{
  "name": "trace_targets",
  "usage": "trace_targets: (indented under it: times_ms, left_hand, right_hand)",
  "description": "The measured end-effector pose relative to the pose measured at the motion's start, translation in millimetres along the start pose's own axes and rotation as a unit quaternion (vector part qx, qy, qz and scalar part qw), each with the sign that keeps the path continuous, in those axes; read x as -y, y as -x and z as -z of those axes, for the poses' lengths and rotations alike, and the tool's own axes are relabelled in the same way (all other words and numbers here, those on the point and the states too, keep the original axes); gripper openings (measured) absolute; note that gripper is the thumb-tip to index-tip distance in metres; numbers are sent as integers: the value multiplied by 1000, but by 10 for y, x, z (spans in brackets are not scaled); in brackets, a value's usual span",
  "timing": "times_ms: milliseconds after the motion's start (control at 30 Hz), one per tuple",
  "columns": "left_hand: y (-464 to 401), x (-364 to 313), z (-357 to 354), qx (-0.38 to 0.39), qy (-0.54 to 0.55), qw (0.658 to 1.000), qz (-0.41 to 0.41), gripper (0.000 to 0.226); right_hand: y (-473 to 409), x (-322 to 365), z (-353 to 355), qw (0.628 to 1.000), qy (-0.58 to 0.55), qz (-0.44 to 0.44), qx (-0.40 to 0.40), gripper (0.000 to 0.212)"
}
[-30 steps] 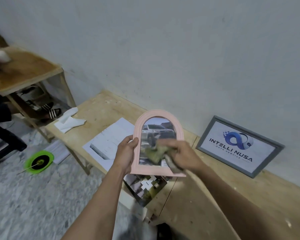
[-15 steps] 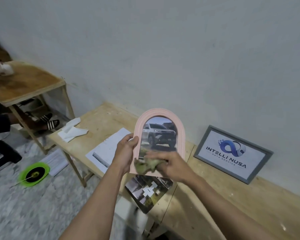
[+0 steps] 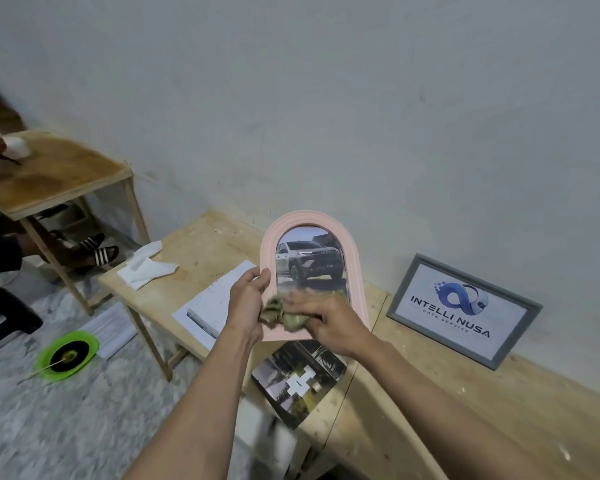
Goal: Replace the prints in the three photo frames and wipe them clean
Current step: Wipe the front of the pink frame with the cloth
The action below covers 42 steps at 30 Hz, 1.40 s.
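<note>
Both forearms reaching forward and up from below, left hand (image 3: 248,304) clamped thumb-forward on the left edge of the pink frame (image 3: 357,271), right hand (image 3: 329,323) pressing a crumpled cloth (image 3: 279,311) to its lower glass.

A green plate (image 3: 68,355) with a stick across it lies on the marbled floor (image 3: 49,427); striped sandals (image 3: 99,252) sit under a small wooden side table (image 3: 54,174).

The print in the grey frame (image 3: 464,310), which leans against the wall, reads "INTELLI NUSA" with "DATA SERVICE" in smaller letters beneath a blue logo.
</note>
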<state>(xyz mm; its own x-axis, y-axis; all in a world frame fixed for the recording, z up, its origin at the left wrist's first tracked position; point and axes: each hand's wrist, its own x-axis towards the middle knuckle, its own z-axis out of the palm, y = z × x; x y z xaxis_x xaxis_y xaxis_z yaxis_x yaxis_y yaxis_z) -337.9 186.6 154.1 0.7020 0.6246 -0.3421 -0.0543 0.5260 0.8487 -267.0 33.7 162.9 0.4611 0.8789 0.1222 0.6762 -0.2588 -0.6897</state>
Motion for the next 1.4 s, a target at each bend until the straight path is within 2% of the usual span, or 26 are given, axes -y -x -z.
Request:
trace_targets:
  times_ms: [67,100,133,167,233,267,300,333,400,467,533,633,700,733,800,900,1000,1033,1067,1167,1200,1267,1300,1367,1400]
  left_hand:
    - [-4,57,33,-14,-30,999,4,15]
    - [12,74,23,-7,-44,999,3,18]
    - [24,82,5,6,-52,999,1,20]
    - [40,75,-18,16,-56,998,-3,20]
    - [82,22,-99,42,-57,997,-12,17]
    - [83,-11,-132,50,-57,997,-18,16]
    - [96,-46,-179,58,-55,997,-23,15]
    - [101,-83,-225,63,-49,996,-31,15]
    - [101,-172,-265,60,-31,996,-50,13]
    - [74,-246,-239,32,-31,997,-61,13]
    - [54,-292,-182,8,-31,997,-65,13]
    - [44,-240,-125,-7,-42,997,-69,11]
    - [37,-187,-103,-12,-47,996,-72,11]
    - [33,-168,-101,-13,-47,996,-70,11]
    - [7,-153,-122,-10,-41,997,-65,10]
    - [-16,-167,-228,6,-30,997,-67,9]
    - [-21,-167,-249,10,-12,998,-56,11]
    - [-5,-186,-237,14,-5,999,-50,13]
    - [-7,-197,-211,22,2,999,-43,14]
    - [23,-241,-206,62,-25,997,-44,15]
    - [45,-257,-241,77,-37,995,-48,15]
    - [98,-304,-337,106,-50,991,-59,15]
    - [109,-335,-385,109,-48,991,-65,15]
    - [119,-422,-431,96,-24,992,-77,18]
    - [108,-452,-426,89,-3,993,-72,21]
  right_hand:
    - [111,61,240,988,-57,-71,126,36]
    - [129,100,393,980,-76,-98,157,34]
    - [98,128,546,980,-80,-117,142,33]
    - [33,163,679,985,-83,-126,89,36]
    - [-182,180,909,990,-28,-88,-110,47]
    - [-307,205,978,978,33,-41,-200,50]
    - [-412,199,1011,963,95,12,-253,49]
    - [-493,165,1037,949,167,62,-261,45]
    - [-564,17,1029,915,313,129,-221,36]
    - [-476,-109,1010,894,386,113,-199,27]
    - [-283,-162,904,895,402,89,-170,28]
    - [-44,-103,700,929,366,22,-58,22]
    - [37,-37,604,950,307,-59,18,25]
    - [70,1,567,962,253,-103,20,26]
    - [101,109,480,976,146,-159,-29,26]
    - [19,348,239,985,8,-158,-68,26]
    - [-92,538,290,973,-138,-180,-35,33]
    - [-126,579,413,966,-180,-184,-38,36]
    - [-185,581,561,961,-199,-179,-74,41]
    - [-484,572,1071,954,-113,-76,-265,51]
    - [-594,571,1201,956,-49,-25,-290,54]
    - [-741,476,1255,956,98,50,-271,57]
    - [-759,432,1194,957,137,74,-245,56]
    - [-677,354,902,964,142,103,-202,55]
    - [-580,340,717,972,106,93,-185,55]
